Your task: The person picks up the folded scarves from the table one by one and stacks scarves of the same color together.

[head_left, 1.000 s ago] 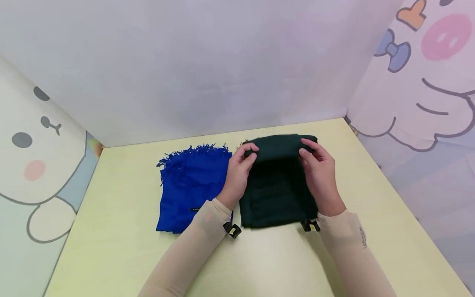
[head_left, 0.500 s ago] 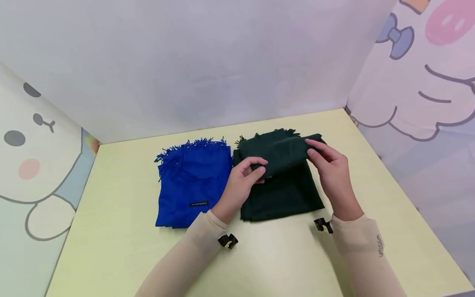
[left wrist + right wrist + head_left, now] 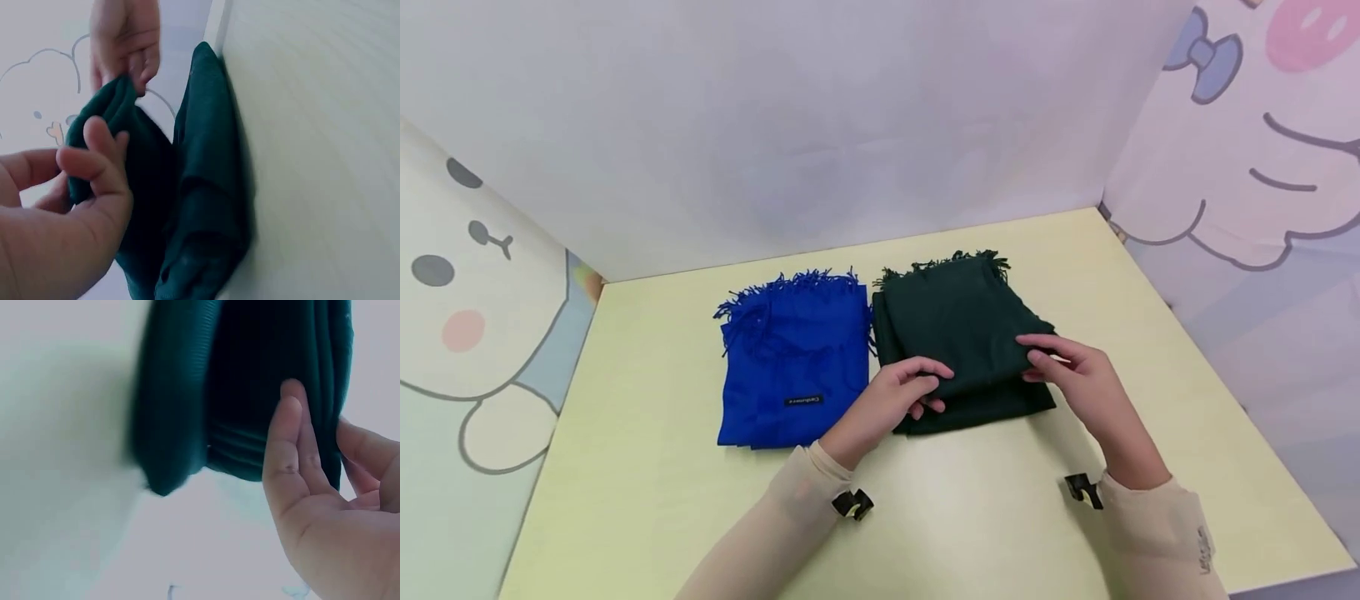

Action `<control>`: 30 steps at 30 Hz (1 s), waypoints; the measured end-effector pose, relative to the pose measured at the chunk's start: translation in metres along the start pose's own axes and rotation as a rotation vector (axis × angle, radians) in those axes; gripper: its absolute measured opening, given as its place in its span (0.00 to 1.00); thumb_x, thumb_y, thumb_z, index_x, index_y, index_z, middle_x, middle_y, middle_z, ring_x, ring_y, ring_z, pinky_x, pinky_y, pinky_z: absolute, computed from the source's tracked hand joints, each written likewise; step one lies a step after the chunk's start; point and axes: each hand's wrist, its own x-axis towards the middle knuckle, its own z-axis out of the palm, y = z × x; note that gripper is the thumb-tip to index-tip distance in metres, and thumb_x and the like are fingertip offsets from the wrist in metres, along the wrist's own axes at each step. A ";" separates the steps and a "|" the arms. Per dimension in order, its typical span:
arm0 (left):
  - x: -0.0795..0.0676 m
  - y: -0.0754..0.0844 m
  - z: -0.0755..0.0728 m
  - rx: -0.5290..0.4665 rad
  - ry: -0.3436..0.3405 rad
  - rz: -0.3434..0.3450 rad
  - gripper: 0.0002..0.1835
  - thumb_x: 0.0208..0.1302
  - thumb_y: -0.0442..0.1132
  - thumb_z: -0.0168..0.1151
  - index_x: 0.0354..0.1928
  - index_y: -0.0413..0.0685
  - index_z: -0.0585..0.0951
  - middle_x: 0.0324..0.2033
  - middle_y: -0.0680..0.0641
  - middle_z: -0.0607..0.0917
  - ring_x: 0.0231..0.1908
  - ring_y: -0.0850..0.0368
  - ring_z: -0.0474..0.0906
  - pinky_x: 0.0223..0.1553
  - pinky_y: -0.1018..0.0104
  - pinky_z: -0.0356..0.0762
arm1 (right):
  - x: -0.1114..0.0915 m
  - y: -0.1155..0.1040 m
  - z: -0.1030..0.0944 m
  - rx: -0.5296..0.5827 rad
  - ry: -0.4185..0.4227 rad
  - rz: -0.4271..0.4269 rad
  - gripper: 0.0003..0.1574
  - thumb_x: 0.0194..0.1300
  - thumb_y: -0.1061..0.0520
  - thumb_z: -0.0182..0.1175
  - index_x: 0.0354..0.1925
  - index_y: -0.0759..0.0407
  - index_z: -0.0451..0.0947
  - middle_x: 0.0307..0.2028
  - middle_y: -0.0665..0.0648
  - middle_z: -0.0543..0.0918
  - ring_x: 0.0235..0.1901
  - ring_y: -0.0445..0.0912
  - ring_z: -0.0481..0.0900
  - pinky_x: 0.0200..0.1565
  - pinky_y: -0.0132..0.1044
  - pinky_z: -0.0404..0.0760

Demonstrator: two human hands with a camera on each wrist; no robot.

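Observation:
A dark green fringed scarf (image 3: pixel 958 325) lies folded on the table, its tassels at the far side. My left hand (image 3: pixel 891 404) pinches the near left corner of its upper layers. At the near right corner, my right hand (image 3: pixel 1075 375) grips the same flap between thumb and fingers. In the left wrist view, the pinched layers of the green scarf (image 3: pixel 150 162) stand apart from the layers lying on the table. The right wrist view shows several stacked folds of the scarf (image 3: pixel 325 369) between the right hand's thumb and fingers.
A folded blue scarf (image 3: pixel 797 358) with a fringe and a small black label (image 3: pixel 803 400) lies just left of the green one. The pale yellow table (image 3: pixel 647 492) meets a white wall (image 3: pixel 835 125) at the back; cartoon-printed panels stand at both sides.
Both hands have brought the raised flap of the green scarf from the far side toward the near edge and lowered it. The fringe at the far side now shows.

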 end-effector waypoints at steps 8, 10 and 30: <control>-0.002 -0.012 -0.002 -0.046 -0.073 -0.043 0.14 0.76 0.37 0.53 0.56 0.44 0.81 0.42 0.35 0.84 0.37 0.53 0.86 0.36 0.68 0.81 | -0.009 0.016 -0.001 -0.005 -0.073 0.126 0.24 0.74 0.50 0.58 0.62 0.61 0.77 0.52 0.60 0.82 0.41 0.51 0.88 0.47 0.30 0.83; -0.003 -0.015 -0.001 -0.050 -0.077 -0.052 0.14 0.76 0.36 0.53 0.57 0.44 0.81 0.42 0.34 0.84 0.37 0.52 0.86 0.37 0.67 0.82 | -0.011 0.018 0.000 -0.001 -0.077 0.139 0.24 0.73 0.50 0.59 0.61 0.62 0.77 0.52 0.61 0.83 0.41 0.50 0.88 0.47 0.31 0.83; -0.013 -0.025 -0.001 -0.121 -0.187 -0.178 0.21 0.76 0.41 0.53 0.66 0.45 0.68 0.50 0.32 0.80 0.46 0.37 0.84 0.46 0.52 0.84 | -0.015 0.019 0.001 -0.020 -0.151 0.288 0.28 0.75 0.50 0.57 0.62 0.70 0.75 0.41 0.64 0.88 0.40 0.50 0.88 0.45 0.33 0.85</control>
